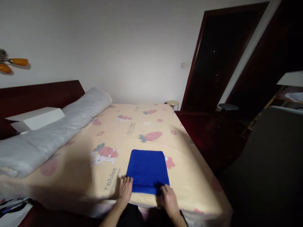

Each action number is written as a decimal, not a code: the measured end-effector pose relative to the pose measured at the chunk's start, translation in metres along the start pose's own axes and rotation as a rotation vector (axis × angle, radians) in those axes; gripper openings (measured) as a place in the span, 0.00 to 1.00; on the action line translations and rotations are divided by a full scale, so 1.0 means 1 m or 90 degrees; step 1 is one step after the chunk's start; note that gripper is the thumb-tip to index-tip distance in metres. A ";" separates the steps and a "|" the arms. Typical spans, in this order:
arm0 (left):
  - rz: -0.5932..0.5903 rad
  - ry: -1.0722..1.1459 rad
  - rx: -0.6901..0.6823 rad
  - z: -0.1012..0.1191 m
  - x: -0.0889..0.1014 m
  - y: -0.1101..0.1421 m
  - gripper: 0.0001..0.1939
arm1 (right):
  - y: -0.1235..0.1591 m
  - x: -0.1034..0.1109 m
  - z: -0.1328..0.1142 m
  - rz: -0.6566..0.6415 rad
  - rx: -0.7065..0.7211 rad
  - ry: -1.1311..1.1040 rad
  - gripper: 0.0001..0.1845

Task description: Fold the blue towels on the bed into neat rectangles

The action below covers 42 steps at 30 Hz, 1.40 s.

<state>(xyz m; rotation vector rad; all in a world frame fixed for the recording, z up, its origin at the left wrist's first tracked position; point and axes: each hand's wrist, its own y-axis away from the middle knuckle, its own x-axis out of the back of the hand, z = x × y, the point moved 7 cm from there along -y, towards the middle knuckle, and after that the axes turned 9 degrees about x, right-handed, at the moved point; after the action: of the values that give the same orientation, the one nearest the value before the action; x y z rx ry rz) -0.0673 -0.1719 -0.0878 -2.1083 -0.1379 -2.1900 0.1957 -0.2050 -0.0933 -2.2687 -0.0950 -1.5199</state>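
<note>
A folded blue towel point(147, 170) lies flat on the bed point(132, 132), near its front edge. My left hand point(125, 189) rests at the towel's near left corner, fingers stretched forward and touching its edge. My right hand point(168, 199) is at the near right corner, fingers curled onto the towel's front edge and pinching the cloth. The bed has a pale yellow sheet printed with carrots and rabbits.
A long grey bolster point(59, 129) runs along the dark headboard point(40, 94) at left, with a white box point(35, 118) on it. A small round stool point(172, 103) stands beyond the bed's far corner. A dark doorway point(217, 60) is right, a grey chair back point(272, 164) nearer.
</note>
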 end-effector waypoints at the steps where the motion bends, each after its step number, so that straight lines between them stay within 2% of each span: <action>1: 0.005 -0.009 0.000 0.004 -0.003 0.001 0.26 | 0.000 -0.006 -0.018 0.006 0.031 -0.006 0.20; 4: 0.025 -0.029 0.010 0.003 -0.009 0.002 0.25 | 0.000 -0.023 -0.049 0.001 0.036 -0.019 0.22; 7: 0.048 -0.032 -0.002 0.004 -0.012 0.008 0.26 | -0.005 -0.030 -0.053 -0.002 -0.008 -0.012 0.18; 9: 0.050 -0.022 -0.036 0.018 -0.018 0.017 0.25 | -0.012 -0.031 -0.052 0.002 -0.024 -0.004 0.15; 12: 0.053 0.019 -0.095 0.053 -0.028 0.030 0.23 | -0.024 -0.034 -0.054 0.009 -0.054 0.021 0.14; 15: 0.065 0.037 -0.095 0.072 -0.031 0.032 0.20 | -0.033 -0.035 -0.056 0.013 -0.073 0.049 0.15; 17: 0.068 0.028 -0.080 0.065 -0.026 0.027 0.20 | -0.031 -0.030 -0.047 0.015 -0.070 0.065 0.16; 22: 0.073 0.010 -0.071 0.008 -0.005 0.012 0.19 | -0.008 0.000 0.004 0.026 -0.063 0.101 0.18; 24: 0.072 0.009 -0.081 -0.003 -0.003 0.009 0.17 | -0.002 0.007 0.016 0.034 -0.064 0.111 0.19; 27: 0.079 0.015 -0.069 0.006 -0.009 0.009 0.18 | -0.003 0.001 0.002 0.048 -0.054 0.109 0.18; 30: 0.089 0.028 -0.061 0.033 -0.020 0.018 0.23 | -0.006 -0.024 -0.038 0.038 0.027 0.058 0.20; 33: 0.083 0.048 -0.118 0.057 -0.026 0.033 0.23 | -0.002 -0.048 -0.064 0.002 0.089 -0.005 0.25; 35: 0.076 0.087 -0.175 0.058 -0.022 0.041 0.22 | 0.004 -0.052 -0.061 -0.017 0.105 -0.023 0.25; 37: 0.082 0.146 -0.187 0.042 -0.012 0.043 0.18 | 0.012 -0.047 -0.044 -0.012 0.116 -0.022 0.24; 40: 0.110 0.200 -0.124 0.005 0.003 0.035 0.18 | 0.024 -0.033 -0.008 0.023 0.106 0.004 0.23; 42: 0.122 0.199 -0.088 -0.005 0.005 0.032 0.19 | 0.029 -0.030 0.005 0.041 0.104 0.023 0.23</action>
<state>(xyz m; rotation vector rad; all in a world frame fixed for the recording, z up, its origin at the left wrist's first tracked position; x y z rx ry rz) -0.0685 -0.2046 -0.0833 -1.7241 0.2354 -2.4309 0.1956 -0.2246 -0.1298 -2.0960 -0.1293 -1.4632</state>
